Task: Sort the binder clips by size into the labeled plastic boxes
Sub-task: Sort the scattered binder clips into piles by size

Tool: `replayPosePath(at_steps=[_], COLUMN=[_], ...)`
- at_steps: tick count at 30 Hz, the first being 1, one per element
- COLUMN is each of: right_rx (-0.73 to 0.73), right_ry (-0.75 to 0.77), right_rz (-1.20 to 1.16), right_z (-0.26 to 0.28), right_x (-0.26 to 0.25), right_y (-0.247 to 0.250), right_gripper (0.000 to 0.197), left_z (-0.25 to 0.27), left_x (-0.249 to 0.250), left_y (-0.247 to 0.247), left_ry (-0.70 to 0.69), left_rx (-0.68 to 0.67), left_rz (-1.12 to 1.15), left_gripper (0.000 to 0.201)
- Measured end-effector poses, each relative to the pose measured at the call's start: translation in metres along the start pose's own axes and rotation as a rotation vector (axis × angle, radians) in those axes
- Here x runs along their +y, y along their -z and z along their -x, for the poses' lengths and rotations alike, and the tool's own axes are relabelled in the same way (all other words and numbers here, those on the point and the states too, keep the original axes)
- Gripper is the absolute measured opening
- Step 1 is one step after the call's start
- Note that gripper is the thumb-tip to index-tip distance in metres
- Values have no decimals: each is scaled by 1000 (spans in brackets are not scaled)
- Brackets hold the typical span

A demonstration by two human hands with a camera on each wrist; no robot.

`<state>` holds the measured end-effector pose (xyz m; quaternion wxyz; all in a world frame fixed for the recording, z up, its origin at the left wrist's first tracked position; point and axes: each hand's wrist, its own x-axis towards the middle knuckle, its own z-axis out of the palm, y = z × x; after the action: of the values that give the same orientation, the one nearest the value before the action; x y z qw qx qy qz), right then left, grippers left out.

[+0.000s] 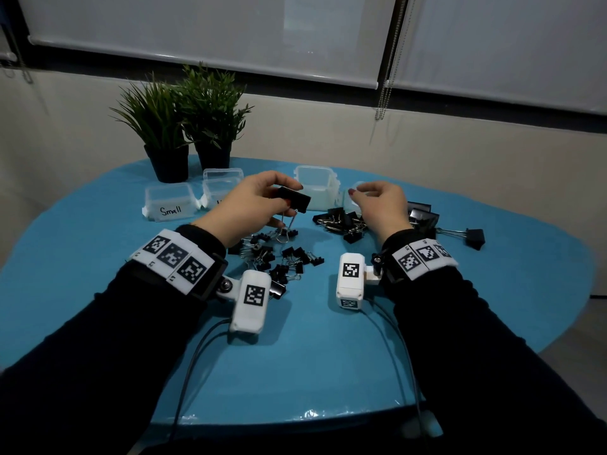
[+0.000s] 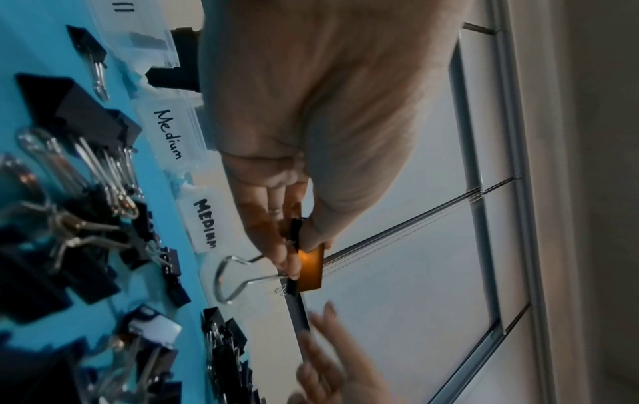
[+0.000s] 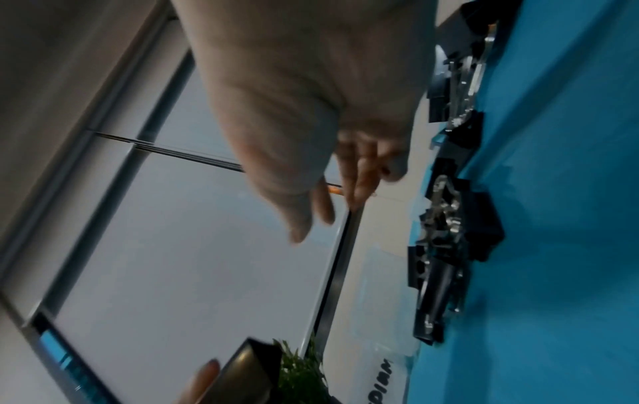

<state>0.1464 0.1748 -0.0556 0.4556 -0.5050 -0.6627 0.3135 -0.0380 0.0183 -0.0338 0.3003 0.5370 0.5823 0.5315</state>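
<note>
My left hand (image 1: 289, 196) is raised over the blue table (image 1: 98, 231) and pinches a large black binder clip (image 1: 294, 199) by its body, wire handles hanging down. The left wrist view shows the same clip (image 2: 306, 269) between thumb and fingers (image 2: 287, 259). My right hand (image 1: 361, 195) hovers beside it with loosely curled fingers, holding nothing, above a heap of bigger clips (image 1: 343, 221). In the right wrist view its fingers (image 3: 327, 202) hang relaxed. A clear box labelled Small (image 1: 170, 201) stands at the left. Two boxes labelled Medium (image 2: 169, 134) (image 2: 205, 224) sit behind my hands.
Several small clips (image 1: 279, 257) lie scattered in front of my left wrist. More large clips (image 1: 423, 215) and a lone one (image 1: 474, 238) lie to the right. Another clear box (image 1: 315, 185) stands at the back. Two potted plants (image 1: 170, 133) (image 1: 213, 116) stand behind the boxes.
</note>
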Motion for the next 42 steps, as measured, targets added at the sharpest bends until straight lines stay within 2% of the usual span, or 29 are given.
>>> replayPosePath(at_steps=[2,5,6,8,12,15,17,19,21,23,27,32,35,38,42], right_rx=[-115,-503,-587,-622,-544,-326,-116,93,219,286,327,299,290,289,293], right_ry=[80,149,165,172,129,26,-75,-150,-196,-264,-384,-432,-385,-321,-119], right_rz=[-145,-290,-294,-301,-336,-366,-369,-308,-241,-187,-31,133,216,247,230], right_z=[15,39,43,44,38,23,6,-10,-16,-15,-26,-21,-19,-15,-9], right_x=[-17,-37,-39,-40,-38,-33,-22,-7,2,2,16,10,8,6,0], right_y=[2,2,0,0,3,7,10,15,21,28,39,40,38,38,33], right_gripper=[32,38,37,30,22,17,18,25,38,47,44,40,40,46,45], left_z=[0,0,0,0,1,5,8,10,12,12,13,12,12,10,9], left_x=[-1,0,0,-1,-2,1,4,7,10,12,10,7,6,4,4], left_y=[-3,-8,-10,-12,-10,-3,5,13,16,18,18,15,13,13,10], left_ry=[-6,-2,0,3,-12,-14,38,103,140,152,184,152,114,100,62], left_rx=[0,-1,-4,-28,-134,-189,-339,-553,-700,-753,-750,-668,-627,-595,-558], left_rz=[68,207,236,239,89,-200,-380,-539,-623,-674,-727,-708,-720,-695,-670], left_gripper=[23,29,33,39,53,70,68,61,58,59,42,40,42,35,31])
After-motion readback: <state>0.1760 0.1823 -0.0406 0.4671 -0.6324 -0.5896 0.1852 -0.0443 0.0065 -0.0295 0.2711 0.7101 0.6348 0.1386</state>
